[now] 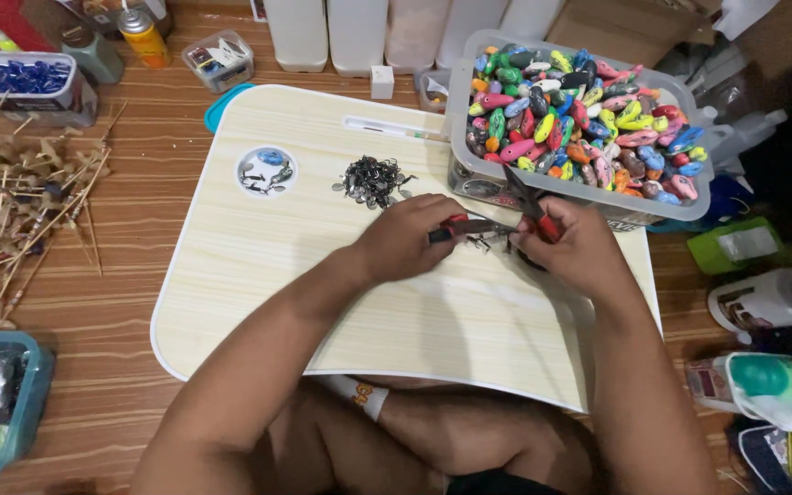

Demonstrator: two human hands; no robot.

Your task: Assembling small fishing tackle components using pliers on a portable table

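Pliers (456,226) with red handles sit in your left hand (405,238), fingers clamped round them, the nose pointing right toward the small metal hardware (486,242) at the middle of the frame. Your right hand (572,246) closes its grip on a second red-handled tool (532,209), whose dark tip angles up and left toward the bin. The hardware lies between the two hands, just beside the plier nose; whether the nose actually pinches it you cannot tell from here.

Both hands rest over a pale wood-grain lap surface (258,275) with a white edge. Just above your left hand, near the frame's centre, lies a heap of small dark metal clips (373,181). Left of that heap, a round recess (266,170) in the surface holds a few small pieces.

At the upper right, a clear plastic bin (703,197) filled with brightly painted fishing lures (579,115) stands on the surface's far corner, touching your right hand's tool. Along the left edge, thin wooden sticks (20,211) are scattered on the floor (139,211), and a tray of blue pieces (16,78) sits in the upper left corner.
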